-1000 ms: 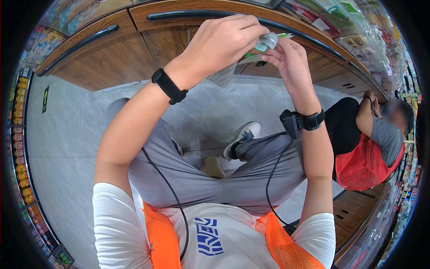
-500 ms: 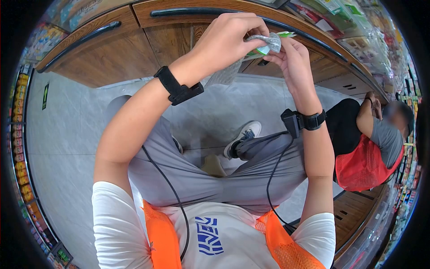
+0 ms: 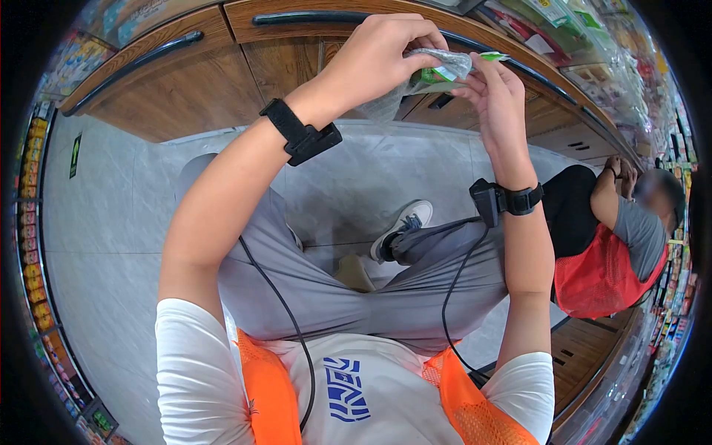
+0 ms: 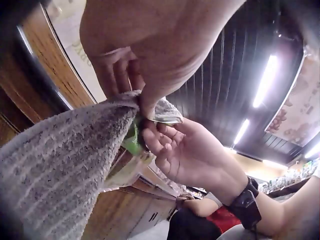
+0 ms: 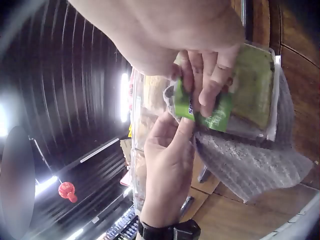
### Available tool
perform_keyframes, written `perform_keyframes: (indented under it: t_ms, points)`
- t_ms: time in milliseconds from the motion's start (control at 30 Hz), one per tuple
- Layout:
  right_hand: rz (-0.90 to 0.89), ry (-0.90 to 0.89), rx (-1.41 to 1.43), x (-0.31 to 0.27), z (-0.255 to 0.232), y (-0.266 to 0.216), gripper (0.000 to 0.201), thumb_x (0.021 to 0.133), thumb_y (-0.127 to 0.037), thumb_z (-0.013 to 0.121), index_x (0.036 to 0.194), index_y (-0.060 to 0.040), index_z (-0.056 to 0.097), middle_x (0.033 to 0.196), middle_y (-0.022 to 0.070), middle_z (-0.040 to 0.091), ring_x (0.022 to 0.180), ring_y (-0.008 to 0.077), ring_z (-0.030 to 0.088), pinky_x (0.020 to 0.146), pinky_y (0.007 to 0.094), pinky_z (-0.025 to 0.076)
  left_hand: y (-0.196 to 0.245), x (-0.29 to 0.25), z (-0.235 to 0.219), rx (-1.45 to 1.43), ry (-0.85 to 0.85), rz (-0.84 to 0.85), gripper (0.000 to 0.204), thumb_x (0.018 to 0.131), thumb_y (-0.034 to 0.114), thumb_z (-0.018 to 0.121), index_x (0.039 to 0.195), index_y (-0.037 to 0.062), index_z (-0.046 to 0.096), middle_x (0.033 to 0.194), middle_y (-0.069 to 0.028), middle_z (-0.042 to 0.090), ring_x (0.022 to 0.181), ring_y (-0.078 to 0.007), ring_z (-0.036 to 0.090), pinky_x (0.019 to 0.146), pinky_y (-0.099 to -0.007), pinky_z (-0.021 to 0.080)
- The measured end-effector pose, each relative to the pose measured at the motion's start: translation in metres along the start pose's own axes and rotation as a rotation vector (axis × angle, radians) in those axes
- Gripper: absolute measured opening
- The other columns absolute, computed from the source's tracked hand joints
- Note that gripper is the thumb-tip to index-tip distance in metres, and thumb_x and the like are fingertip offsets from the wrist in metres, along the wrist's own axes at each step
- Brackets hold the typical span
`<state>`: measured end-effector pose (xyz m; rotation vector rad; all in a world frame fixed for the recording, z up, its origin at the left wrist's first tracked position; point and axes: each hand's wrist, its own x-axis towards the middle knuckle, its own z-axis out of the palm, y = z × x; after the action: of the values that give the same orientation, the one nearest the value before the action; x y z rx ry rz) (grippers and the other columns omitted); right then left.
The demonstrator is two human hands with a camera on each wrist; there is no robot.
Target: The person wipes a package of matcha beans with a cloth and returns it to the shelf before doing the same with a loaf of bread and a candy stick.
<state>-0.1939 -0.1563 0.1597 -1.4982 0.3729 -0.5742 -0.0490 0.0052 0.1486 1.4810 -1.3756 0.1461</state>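
Observation:
A grey ribbed cloth [image 4: 65, 145] hangs from my left hand [image 3: 382, 55], its upper corner pinched between thumb and fingers. Against the cloth is a flat clear package [image 5: 252, 90] with olive-green contents and a bright green label [image 5: 217, 117]. My right hand [image 3: 500, 104] holds the green label end of this package, fingers spread over it in the right wrist view. Both hands meet at the cloth's edge, the left thumb close to the right fingertips. Part of the package is hidden behind the cloth in the head view.
Wooden drawers [image 3: 159, 96] with long dark handles stand just beyond the hands. Clear-wrapped goods [image 3: 593, 59] lie on top at the right. Another person in a red vest [image 3: 608, 274] sits to the right. Shelves of goods [image 3: 33, 245] line the left, and grey floor tiles [image 3: 111, 193] lie below.
Both hands have shifted slightly right and upward with the cloth and package. The left fingers have parted further from the thumb, and the bunched cloth edge is more spread out.

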Motion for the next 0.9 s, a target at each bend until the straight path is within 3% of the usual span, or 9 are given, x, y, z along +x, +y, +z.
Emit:
perform_keyframes:
  t_ms: [133,233,333,533,633,667,767,833,900]
  points:
    - [-0.015,0.001,0.037,0.004,-0.006,-0.004,0.024,0.103,-0.018,0.061,0.101,0.0045,0.067,0.094,0.0132,0.072,0.082,0.0185,0.072,0.073,0.0290,0.060,-0.008,0.000,-0.001,0.037,-0.001,0.006,0.022,0.090,0.013,0.075,0.109,0.0015,0.073,0.101,-0.0109,0.074,0.086,-0.0189,0.070,0.074,-0.0335,0.056]
    - [-0.040,-0.006,0.093,0.002,-0.004,-0.013,0.023,0.103,-0.018,0.060,0.102,0.0040,0.066,0.094,0.0131,0.072,0.082,0.0194,0.072,0.074,0.0296,0.060,-0.009,-0.004,-0.002,-0.080,-0.041,-0.121,0.023,0.094,0.016,0.073,0.112,0.0009,0.073,0.101,-0.0081,0.075,0.086,-0.0147,0.068,0.078,-0.0307,0.055]
    - [-0.083,-0.078,0.077,0.005,-0.016,-0.014,0.025,0.104,-0.018,0.058,0.110,0.0048,0.064,0.100,0.0133,0.073,0.091,0.0245,0.075,0.078,0.0323,0.060,-0.019,-0.004,0.000,-0.252,-0.110,-0.208,0.028,0.099,0.021,0.070,0.118,0.0004,0.072,0.103,-0.0036,0.074,0.091,-0.0101,0.066,0.084,-0.0279,0.054]
    - [-0.099,-0.168,0.118,0.000,-0.014,-0.022,0.026,0.102,-0.018,0.057,0.111,0.0044,0.064,0.100,0.0117,0.073,0.087,0.0214,0.073,0.074,0.0346,0.061,-0.001,-0.008,0.010,-0.647,-0.157,-0.424,0.035,0.106,0.026,0.062,0.128,0.0003,0.068,0.113,-0.0024,0.072,0.103,-0.0080,0.063,0.094,-0.0265,0.051]
    - [-0.060,-0.222,0.116,-0.005,-0.013,-0.023,0.027,0.101,-0.022,0.058,0.111,0.0023,0.065,0.099,0.0107,0.073,0.082,0.0187,0.071,0.067,0.0339,0.060,0.012,-0.008,0.012,-0.828,-0.197,-0.394,0.043,0.109,0.031,0.054,0.138,0.0010,0.063,0.125,-0.0053,0.069,0.111,-0.0090,0.061,0.099,-0.0265,0.049]
    - [-0.060,-0.228,0.144,-0.006,-0.013,-0.025,0.026,0.101,-0.020,0.058,0.109,0.0031,0.065,0.097,0.0112,0.073,0.082,0.0191,0.072,0.065,0.0345,0.061,0.012,-0.011,0.014,-0.833,-0.242,-0.373,0.052,0.112,0.039,0.046,0.148,0.0028,0.055,0.133,-0.0075,0.066,0.117,-0.0110,0.060,0.103,-0.0268,0.048]
    - [-0.050,-0.234,0.187,-0.007,-0.017,-0.027,0.025,0.100,-0.020,0.057,0.107,0.0024,0.066,0.094,0.0111,0.072,0.080,0.0187,0.072,0.060,0.0336,0.060,0.018,-0.010,0.016,-0.921,-0.276,-0.448,0.056,0.112,0.042,0.041,0.153,0.0044,0.049,0.137,-0.0076,0.063,0.120,-0.0130,0.060,0.106,-0.0277,0.046]
    - [-0.036,-0.222,0.160,-0.007,-0.021,-0.024,0.029,0.099,-0.027,0.057,0.111,-0.0022,0.065,0.093,0.0089,0.072,0.078,0.0165,0.070,0.056,0.0294,0.055,0.022,-0.010,0.014,-0.850,-0.296,-0.420,0.056,0.113,0.043,0.039,0.154,0.0052,0.047,0.139,-0.0072,0.062,0.122,-0.0136,0.059,0.106,-0.0282,0.046]
    - [0.017,-0.248,0.219,-0.010,-0.021,-0.025,0.029,0.098,-0.024,0.058,0.107,0.0019,0.066,0.090,0.0111,0.071,0.074,0.0184,0.071,0.053,0.0323,0.058,0.020,-0.011,0.016,-0.814,-0.290,-0.368,0.057,0.113,0.043,0.040,0.155,0.0059,0.046,0.140,-0.0070,0.061,0.122,-0.0141,0.059,0.107,-0.0286,0.045]
